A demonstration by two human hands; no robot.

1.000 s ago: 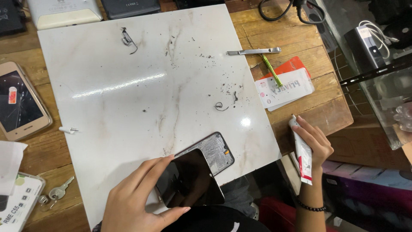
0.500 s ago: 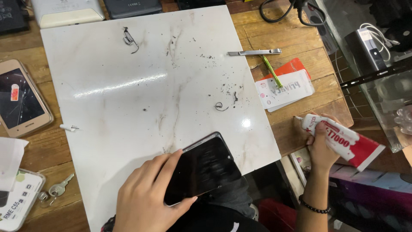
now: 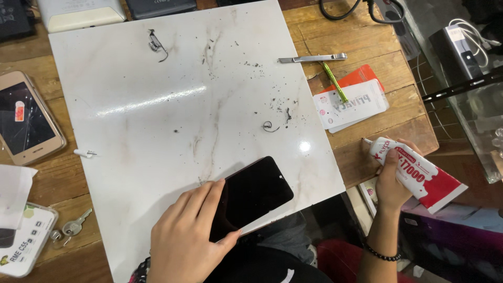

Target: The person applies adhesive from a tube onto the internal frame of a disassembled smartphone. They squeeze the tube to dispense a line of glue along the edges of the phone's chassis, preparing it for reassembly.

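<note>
My left hand (image 3: 186,236) rests on a black phone (image 3: 257,194) that lies screen up on the near edge of the white marble slab (image 3: 157,105); fingers and thumb grip its near end. My right hand (image 3: 390,178) is off the slab's right side, closed around a white and red glue tube (image 3: 419,175) whose nozzle points up and to the left, over the wooden table (image 3: 387,131).
A gold phone (image 3: 29,118) with a cracked screen lies left of the slab. Tweezers (image 3: 313,57), a green tool (image 3: 335,83) and red and white packets (image 3: 351,102) lie to the right. A key (image 3: 73,226) and a white box (image 3: 21,241) sit bottom left. Dark scraps dot the slab.
The black phone was laid flat over the rear frame part seen earlier. My right hand turned the glue tube from upright to lying sideways, nozzle toward the slab.
</note>
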